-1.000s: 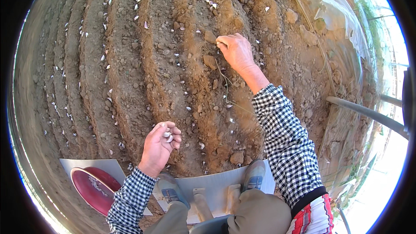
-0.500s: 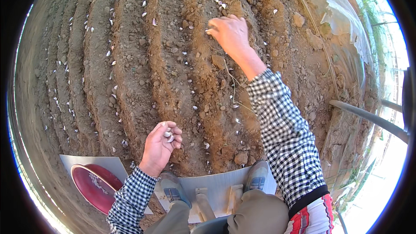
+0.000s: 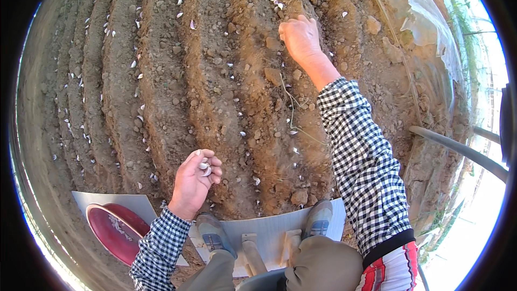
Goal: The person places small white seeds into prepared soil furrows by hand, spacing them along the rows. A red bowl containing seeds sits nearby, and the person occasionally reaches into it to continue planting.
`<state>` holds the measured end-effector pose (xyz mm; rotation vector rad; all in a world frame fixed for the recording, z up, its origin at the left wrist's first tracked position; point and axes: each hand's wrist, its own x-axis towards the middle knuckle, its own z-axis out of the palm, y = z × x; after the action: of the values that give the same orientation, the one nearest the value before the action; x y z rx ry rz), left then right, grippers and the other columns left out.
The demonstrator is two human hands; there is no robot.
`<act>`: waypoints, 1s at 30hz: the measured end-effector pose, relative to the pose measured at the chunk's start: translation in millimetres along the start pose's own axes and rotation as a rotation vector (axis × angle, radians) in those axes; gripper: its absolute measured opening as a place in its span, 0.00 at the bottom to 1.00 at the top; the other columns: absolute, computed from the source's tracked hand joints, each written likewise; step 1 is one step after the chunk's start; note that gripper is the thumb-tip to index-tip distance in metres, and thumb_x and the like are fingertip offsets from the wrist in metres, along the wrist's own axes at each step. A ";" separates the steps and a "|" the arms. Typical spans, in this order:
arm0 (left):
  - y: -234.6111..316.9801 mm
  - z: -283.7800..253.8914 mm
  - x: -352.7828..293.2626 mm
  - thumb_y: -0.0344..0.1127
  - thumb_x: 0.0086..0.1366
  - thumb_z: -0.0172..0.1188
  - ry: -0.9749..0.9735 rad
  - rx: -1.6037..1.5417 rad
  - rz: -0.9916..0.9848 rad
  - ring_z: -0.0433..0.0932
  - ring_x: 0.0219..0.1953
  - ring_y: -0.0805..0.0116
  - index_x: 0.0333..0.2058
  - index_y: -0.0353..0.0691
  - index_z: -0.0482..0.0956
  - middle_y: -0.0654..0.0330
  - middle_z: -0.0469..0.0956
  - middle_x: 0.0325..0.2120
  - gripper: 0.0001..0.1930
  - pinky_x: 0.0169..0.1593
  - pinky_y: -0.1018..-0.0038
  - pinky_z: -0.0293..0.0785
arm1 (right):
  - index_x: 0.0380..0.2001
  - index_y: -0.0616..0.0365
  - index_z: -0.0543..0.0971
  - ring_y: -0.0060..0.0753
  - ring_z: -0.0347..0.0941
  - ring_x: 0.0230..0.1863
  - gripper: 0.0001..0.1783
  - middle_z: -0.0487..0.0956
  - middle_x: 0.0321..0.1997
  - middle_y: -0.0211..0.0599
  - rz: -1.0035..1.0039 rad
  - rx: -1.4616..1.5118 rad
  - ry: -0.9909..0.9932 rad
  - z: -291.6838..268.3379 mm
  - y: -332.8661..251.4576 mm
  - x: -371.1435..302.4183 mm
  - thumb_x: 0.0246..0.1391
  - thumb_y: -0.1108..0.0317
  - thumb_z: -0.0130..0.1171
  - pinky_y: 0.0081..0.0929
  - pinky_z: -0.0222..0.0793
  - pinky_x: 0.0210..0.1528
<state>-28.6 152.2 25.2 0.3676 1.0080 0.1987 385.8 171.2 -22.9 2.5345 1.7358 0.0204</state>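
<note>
White garlic cloves [image 3: 205, 168] lie in my left hand [image 3: 195, 179], between its thumb and curled fingers, above the soil near my left shoe. My right hand [image 3: 301, 37] reaches far out over a furrow at the upper middle, knuckles up and fingers bent down toward the earth. Its fingertips are hidden, so what it holds, if anything, cannot be made out. Just beyond it, a few cloves [image 3: 276, 1] lie on the soil. More cloves [image 3: 242, 133] are spaced along the furrow between my hands.
Long soil ridges [image 3: 215, 102] with scattered cloves run away from me. A dark red basin [image 3: 110, 240] holding cloves stands at lower left on a pale board [image 3: 137, 205]. Another board [image 3: 242, 227] lies under my shoes. Plastic sheeting [image 3: 431, 19] and a grey pipe [image 3: 458, 148] border the right.
My right hand has shifted rightward across the ridge, its fingers now turned down toward the soil. My left hand, still holding cloves, has moved only slightly.
</note>
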 end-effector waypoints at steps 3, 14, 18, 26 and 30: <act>-1.0 2.6 3.0 0.42 0.76 0.50 -0.038 0.017 0.000 0.79 0.35 0.62 0.45 0.38 0.76 0.54 0.79 0.36 0.14 0.36 0.69 0.75 | 0.34 0.46 0.87 0.40 0.74 0.49 0.07 0.84 0.36 0.30 -0.030 -0.083 -0.022 6.1 -11.8 2.4 0.53 0.67 0.62 0.43 0.63 0.52; 3.8 -20.9 -13.9 0.44 0.75 0.51 0.015 -0.013 0.033 0.79 0.36 0.62 0.46 0.37 0.76 0.53 0.80 0.37 0.15 0.36 0.68 0.76 | 0.40 0.42 0.87 0.33 0.73 0.49 0.07 0.82 0.37 0.25 -0.136 0.024 0.108 5.0 -102.3 40.2 0.61 0.62 0.61 0.41 0.63 0.51; 5.3 -31.7 -20.1 0.44 0.75 0.50 0.042 -0.035 0.045 0.79 0.35 0.63 0.47 0.37 0.76 0.53 0.80 0.37 0.16 0.37 0.69 0.75 | 0.37 0.42 0.87 0.32 0.74 0.47 0.07 0.81 0.36 0.25 -0.148 0.016 0.144 18.7 -105.6 48.4 0.60 0.64 0.60 0.42 0.63 0.51; 10.8 -34.9 -18.1 0.45 0.76 0.49 0.036 -0.029 0.045 0.79 0.36 0.63 0.47 0.37 0.76 0.54 0.80 0.37 0.16 0.37 0.69 0.75 | 0.28 0.43 0.88 0.32 0.72 0.46 0.07 0.80 0.33 0.25 -0.216 -0.020 0.060 18.7 -106.9 29.2 0.55 0.64 0.61 0.41 0.61 0.50; 10.6 -33.9 -16.1 0.45 0.76 0.49 0.023 -0.029 0.042 0.78 0.36 0.63 0.47 0.37 0.76 0.54 0.79 0.37 0.17 0.37 0.69 0.75 | 0.34 0.43 0.88 0.31 0.72 0.48 0.08 0.81 0.35 0.27 -0.145 -0.006 -0.128 10.0 -110.0 33.9 0.59 0.62 0.60 0.41 0.61 0.53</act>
<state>-65.8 163.7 25.7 0.3608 1.0192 0.2561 296.2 241.8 -41.0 2.3418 1.8602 -0.1407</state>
